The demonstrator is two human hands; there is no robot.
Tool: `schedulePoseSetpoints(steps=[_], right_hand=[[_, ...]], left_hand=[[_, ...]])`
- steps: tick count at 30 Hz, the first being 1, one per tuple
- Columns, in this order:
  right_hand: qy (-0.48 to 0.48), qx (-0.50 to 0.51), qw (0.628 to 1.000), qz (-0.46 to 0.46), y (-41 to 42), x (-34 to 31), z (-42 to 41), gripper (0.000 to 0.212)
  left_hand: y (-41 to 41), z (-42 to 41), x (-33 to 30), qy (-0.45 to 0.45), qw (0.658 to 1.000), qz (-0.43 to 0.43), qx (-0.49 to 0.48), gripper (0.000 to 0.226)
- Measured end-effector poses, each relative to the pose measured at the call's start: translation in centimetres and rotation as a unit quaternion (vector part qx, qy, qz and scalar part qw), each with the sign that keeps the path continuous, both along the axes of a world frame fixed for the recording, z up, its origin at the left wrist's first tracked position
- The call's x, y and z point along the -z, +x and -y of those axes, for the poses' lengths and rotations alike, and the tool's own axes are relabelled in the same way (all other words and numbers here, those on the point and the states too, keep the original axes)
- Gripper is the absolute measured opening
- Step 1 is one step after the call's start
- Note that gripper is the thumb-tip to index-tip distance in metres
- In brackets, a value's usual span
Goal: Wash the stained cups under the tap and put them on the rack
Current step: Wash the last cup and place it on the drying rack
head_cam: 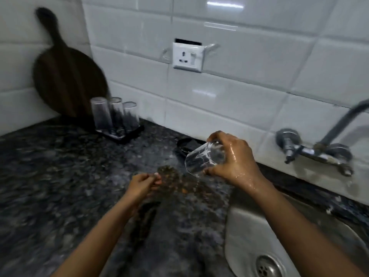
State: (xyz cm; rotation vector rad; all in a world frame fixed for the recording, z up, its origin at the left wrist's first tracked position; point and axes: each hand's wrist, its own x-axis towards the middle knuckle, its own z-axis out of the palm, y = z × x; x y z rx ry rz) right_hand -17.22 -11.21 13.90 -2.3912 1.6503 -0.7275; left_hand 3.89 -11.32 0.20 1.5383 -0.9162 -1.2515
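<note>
My right hand (237, 160) is wet and grips a clear glass cup (201, 158), tilted with its mouth pointing down-left, above the dark granite counter just left of the sink. My left hand (144, 181) hovers lower and to the left with its fingers curled in, holding nothing I can see. Three clear glasses (113, 113) stand upside down on a small black rack (123, 133) at the back left of the counter. The tap (315, 150) is mounted on the tiled wall at the right, its spout rising out of view.
A steel sink (249, 226) with a drain (269, 266) fills the lower right. A round dark wooden board (65, 76) leans in the back-left corner. A black dish-like object (184, 145) lies behind the held cup. A wall socket (187, 57) sits on the white tiles.
</note>
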Motion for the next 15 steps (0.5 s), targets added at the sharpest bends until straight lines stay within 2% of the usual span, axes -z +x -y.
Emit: schedulePoseSetpoints(steps=[1, 3, 6, 10, 13, 15], right_hand=[[0.0, -0.001, 1.0, 0.008, 2.5, 0.3, 0.9, 0.07], [0.006, -0.003, 1.0, 0.026, 6.7, 0.8, 2.8, 0.072], [0.019, 0.0, 0.999, 0.042, 12.7, 2.0, 5.7, 0.077], [0.033, 0.007, 0.998, 0.059, 19.0, 3.8, 8.9, 0.079], [0.027, 0.003, 0.998, 0.061, 23.1, 4.9, 11.5, 0.077], [0.032, 0.009, 0.997, 0.064, 25.6, 5.8, 13.3, 0.074]], left_hand=[[3.0, 0.1, 0.6, -0.015, 0.999, 0.029, -0.024, 0.024], [8.2, 0.1, 1.6, -0.032, 0.988, 0.142, -0.047, 0.026], [15.1, 0.1, 2.4, -0.025, 0.95, 0.305, -0.067, 0.023], [21.6, 1.1, 4.4, -0.068, 0.902, 0.417, -0.087, 0.019], [23.7, 2.2, 6.2, -0.065, 0.868, 0.491, -0.046, 0.029], [24.4, 2.6, 7.1, -0.063, 0.864, 0.499, -0.015, 0.038]])
